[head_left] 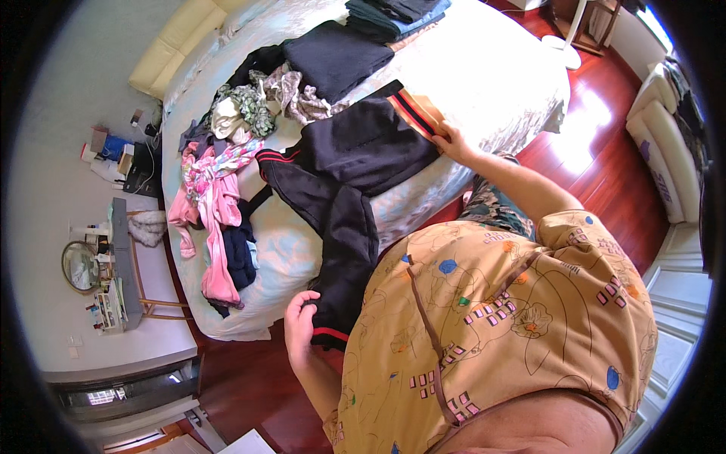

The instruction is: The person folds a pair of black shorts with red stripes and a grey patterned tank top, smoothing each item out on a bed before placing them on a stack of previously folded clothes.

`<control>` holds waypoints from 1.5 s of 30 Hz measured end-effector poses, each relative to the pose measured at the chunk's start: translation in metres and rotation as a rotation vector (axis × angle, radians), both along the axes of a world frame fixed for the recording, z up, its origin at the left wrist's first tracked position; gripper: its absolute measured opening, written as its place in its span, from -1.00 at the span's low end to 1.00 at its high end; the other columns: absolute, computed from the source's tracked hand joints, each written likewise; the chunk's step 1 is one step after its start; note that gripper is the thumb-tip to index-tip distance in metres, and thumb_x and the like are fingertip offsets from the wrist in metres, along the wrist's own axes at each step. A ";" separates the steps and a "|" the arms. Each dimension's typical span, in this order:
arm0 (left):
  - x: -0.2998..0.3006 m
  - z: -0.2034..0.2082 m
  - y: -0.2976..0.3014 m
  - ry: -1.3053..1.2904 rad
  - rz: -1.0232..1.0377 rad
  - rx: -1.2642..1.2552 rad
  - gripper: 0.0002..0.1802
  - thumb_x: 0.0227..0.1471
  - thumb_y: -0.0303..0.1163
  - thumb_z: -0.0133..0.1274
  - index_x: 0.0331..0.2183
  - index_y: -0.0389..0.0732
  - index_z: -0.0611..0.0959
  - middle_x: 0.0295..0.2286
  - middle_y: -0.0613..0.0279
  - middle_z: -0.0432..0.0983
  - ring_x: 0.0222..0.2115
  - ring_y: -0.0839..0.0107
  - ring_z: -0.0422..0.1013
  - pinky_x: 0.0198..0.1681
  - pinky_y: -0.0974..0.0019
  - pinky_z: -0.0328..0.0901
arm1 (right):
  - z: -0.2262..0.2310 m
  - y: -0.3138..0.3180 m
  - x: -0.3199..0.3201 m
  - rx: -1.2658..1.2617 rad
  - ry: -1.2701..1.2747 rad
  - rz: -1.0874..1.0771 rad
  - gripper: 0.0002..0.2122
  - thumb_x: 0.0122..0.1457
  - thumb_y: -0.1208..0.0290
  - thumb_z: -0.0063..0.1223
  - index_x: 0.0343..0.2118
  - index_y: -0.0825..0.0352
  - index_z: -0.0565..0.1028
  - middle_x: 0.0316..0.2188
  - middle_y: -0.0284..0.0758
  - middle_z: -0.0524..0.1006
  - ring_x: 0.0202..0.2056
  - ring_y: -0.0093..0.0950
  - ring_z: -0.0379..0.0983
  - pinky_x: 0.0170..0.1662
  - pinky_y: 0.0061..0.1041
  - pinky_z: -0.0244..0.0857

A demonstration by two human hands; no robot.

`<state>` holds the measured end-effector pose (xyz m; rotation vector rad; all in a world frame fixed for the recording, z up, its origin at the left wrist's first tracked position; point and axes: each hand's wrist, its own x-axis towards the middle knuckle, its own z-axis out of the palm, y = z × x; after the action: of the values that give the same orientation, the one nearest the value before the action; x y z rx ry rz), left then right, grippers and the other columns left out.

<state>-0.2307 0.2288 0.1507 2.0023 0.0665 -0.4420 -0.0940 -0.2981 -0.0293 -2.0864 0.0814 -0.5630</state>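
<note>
A black jacket [344, 147] with red-striped trim lies across the near side of the bed, and one sleeve hangs down toward me. My right hand [454, 144] pinches the striped hem at the jacket's right end, where an orange band shows. Beside the sleeve's red-striped cuff is my left hand [299, 324], its fingers loosely curved and apart. Its fingertips are close to the sleeve's edge; whether they touch it is unclear. Left of the jacket lie pink clothes [215, 204] and a rumpled patterned cloth [295, 94]. Beyond it sits a folded dark garment [336, 57].
The bed [491, 68] has a pale patterned cover. More folded dark clothes [393, 17] are stacked at its far side. A grey dressing table [125, 261] with a round mirror [79, 266] stands at left. A cream padded seat [654, 151] is at right, on the red wooden floor [563, 181].
</note>
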 end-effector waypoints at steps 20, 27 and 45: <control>0.215 -0.050 0.052 0.040 -0.110 1.547 -0.64 0.11 -0.35 -0.04 -0.02 -0.05 0.54 -0.05 0.14 0.49 0.08 0.16 0.33 0.16 -0.08 0.09 | 0.072 0.021 -0.050 -0.137 0.123 -0.031 -0.80 -0.12 0.39 0.31 -0.47 0.36 0.53 -0.42 -0.16 0.50 -0.26 -0.18 0.46 -0.18 -0.27 0.37; 0.282 0.046 -0.066 -0.814 -0.298 1.063 -0.71 0.03 -0.50 -0.13 -0.20 -0.25 0.60 -0.25 -0.08 0.55 -0.15 -0.08 0.46 -0.05 -0.02 0.33 | 0.125 0.009 0.013 -0.130 0.528 -0.119 -0.40 0.09 -0.16 0.09 -0.15 0.42 0.57 -0.25 0.09 0.57 -0.17 -0.10 0.56 -0.10 -0.22 0.43; 0.278 -0.021 -0.062 -0.568 -0.283 1.169 -0.46 0.03 -0.32 0.15 0.08 0.03 0.44 -0.21 0.03 0.55 -0.13 0.10 0.48 0.17 -0.22 -0.02 | 0.181 0.047 -0.049 -0.233 -0.236 0.528 -0.72 -0.20 0.69 0.04 -0.34 0.30 0.41 -0.35 -0.21 0.45 -0.28 -0.14 0.40 -0.19 -0.23 0.31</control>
<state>0.0468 0.1671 0.1297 3.2383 -0.4071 0.0715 -0.1430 -0.2512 0.1519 -2.1274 -0.6797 -0.5012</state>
